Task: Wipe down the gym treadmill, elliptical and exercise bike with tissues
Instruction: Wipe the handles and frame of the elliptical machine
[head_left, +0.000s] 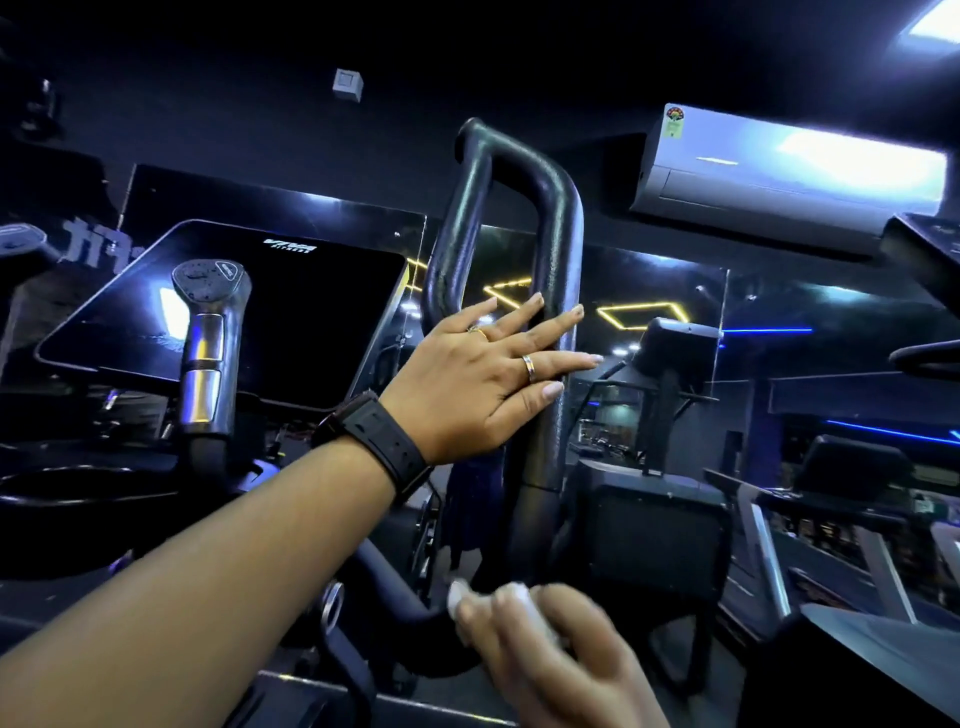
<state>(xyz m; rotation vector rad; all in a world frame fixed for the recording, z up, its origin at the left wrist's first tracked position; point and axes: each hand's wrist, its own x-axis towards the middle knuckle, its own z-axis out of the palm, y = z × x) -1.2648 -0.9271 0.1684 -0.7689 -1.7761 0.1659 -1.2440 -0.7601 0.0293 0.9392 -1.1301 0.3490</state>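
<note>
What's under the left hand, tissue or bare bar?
The left hand lies flat, fingers straight, on the black handle; no tissue edge shows, though the palm covers that patch. The blurred right hand seemingly grips white tissue.

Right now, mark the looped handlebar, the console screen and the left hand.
looped handlebar (558, 234): head view, right tube below the top bend.
console screen (322, 322): head view, middle of the dark glass.
left hand (462, 384): head view, back of the hand.

Matt, finely pebbled black handlebar (556, 234), glossy black console screen (291, 322) (mirror-like), shiny chrome plates on the side grip (206, 348).
</note>
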